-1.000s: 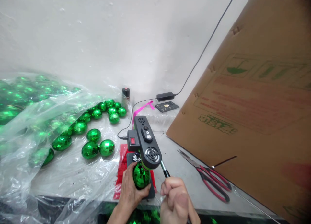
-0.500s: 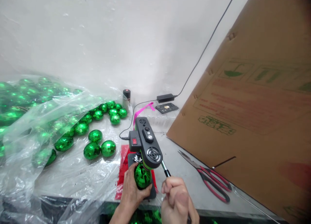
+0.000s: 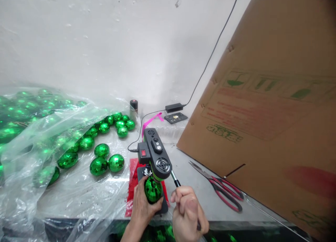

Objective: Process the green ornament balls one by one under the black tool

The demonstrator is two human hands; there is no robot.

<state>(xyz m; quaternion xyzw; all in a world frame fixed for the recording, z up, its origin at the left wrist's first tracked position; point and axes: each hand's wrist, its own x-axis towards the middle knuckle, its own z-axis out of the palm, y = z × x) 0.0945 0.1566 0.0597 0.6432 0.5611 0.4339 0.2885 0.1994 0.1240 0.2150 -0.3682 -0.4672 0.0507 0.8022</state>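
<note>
My left hand (image 3: 141, 205) is closed round a shiny green faceted bauble (image 3: 153, 190). The bauble sits right under the front end of a black bench-top machine (image 3: 157, 151) with round vents, buttons and a red switch. A metal lever (image 3: 175, 178) with a black grip slants out from the machine's right side. My right hand (image 3: 187, 214) is curled in a fist round that grip, whose dark end shows below the fingers. The machine's dark base (image 3: 164, 207) rests on a red sheet (image 3: 131, 187). Contact between the bauble's top and the machine is hidden.
Loose green baubles (image 3: 98, 166) lie left, with many more under clear plastic sheeting (image 3: 28, 168). Red-handled scissors (image 3: 223, 189) lie right, beside a large cardboard box (image 3: 262, 123). Behind are a power adapter (image 3: 174, 107), a dark flat slab (image 3: 175, 117) and pink ribbon (image 3: 152, 122).
The whole view has shifted slightly. Both hands keep their holds, the left on the bauble and the right on the lever, with little visible movement against the machine.
</note>
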